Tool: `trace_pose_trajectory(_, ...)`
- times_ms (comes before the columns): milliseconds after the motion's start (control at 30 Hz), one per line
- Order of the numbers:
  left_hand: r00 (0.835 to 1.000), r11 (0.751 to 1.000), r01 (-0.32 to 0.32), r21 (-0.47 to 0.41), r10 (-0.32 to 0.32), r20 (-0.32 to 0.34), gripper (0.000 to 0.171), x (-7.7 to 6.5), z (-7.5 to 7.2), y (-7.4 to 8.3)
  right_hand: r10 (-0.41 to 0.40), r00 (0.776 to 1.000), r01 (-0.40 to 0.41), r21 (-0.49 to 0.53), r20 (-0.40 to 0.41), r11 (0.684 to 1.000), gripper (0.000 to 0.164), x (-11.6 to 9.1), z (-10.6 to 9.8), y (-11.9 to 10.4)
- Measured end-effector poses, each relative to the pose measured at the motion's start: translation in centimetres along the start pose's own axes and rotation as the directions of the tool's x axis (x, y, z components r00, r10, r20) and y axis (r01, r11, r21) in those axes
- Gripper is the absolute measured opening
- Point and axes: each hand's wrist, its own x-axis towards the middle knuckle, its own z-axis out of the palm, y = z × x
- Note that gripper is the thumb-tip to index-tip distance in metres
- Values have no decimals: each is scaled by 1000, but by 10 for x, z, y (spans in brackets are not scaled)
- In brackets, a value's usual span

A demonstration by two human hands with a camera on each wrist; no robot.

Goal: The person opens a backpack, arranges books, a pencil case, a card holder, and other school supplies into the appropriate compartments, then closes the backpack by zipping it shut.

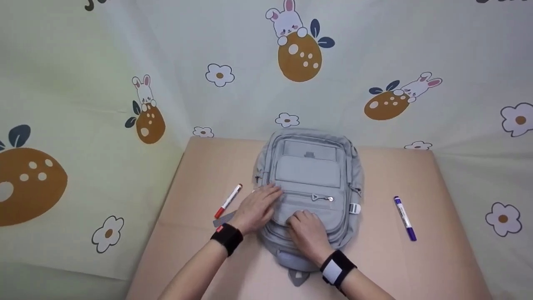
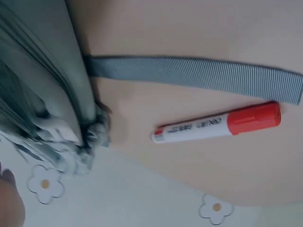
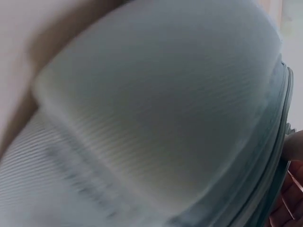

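A grey backpack lies on its back, front pockets facing up. My left hand rests on its left side, fingers extended over the front panel; in the left wrist view only a bit of that hand shows at the edge. Lower on the front, my right hand has its fingers curled at the front pocket. The right wrist view shows its thumb against the pocket's zippered edge, with bent fingers behind; what lies between them is hidden. A zipper pull sits above the right hand.
A red-capped marker lies left of the backpack, beside a grey webbing strap. To the right is a purple-capped marker. The tan tabletop meets a printed cloth behind and at both sides.
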Motion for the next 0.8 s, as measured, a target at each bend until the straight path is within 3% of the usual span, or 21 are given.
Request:
trace_pose_trajectory(167, 986, 993, -117, -22, 118, 116, 56, -20, 7, 14, -9, 1000, 8, -10, -28, 1000, 17, -12, -9, 13)
trace_pose_trajectory(233, 984, 991, -136, -2, 135, 116, 52, -24, 12, 15, -6, 999, 5, -7, -33, 1000, 18, -17, -14, 18)
trace_pose_trajectory(367, 985, 986, -166, 8, 166, 52, 40, -25, 18, 14, -1, 999, 2, 13, -53, 1000, 22, -24, -22, 28)
trace_pose_trajectory(533, 985, 985, -170, -32, 170, 21, 34, -23, 18, 13, -5, 996, 8, 39, -89, 999, 29, -38, -31, 47)
trace_pose_trajectory(700, 990, 988, -137, -71, 139, 27, 32, -21, 17, 14, 21, 995, -17, 44, -100, 999, 43, -55, -39, 65)
trace_pose_trajectory(800, 993, 989, -116, -88, 118, 23, 30, -20, 16, 14, 26, 993, -20, 50, -119, 999, 43, -61, -42, 73)
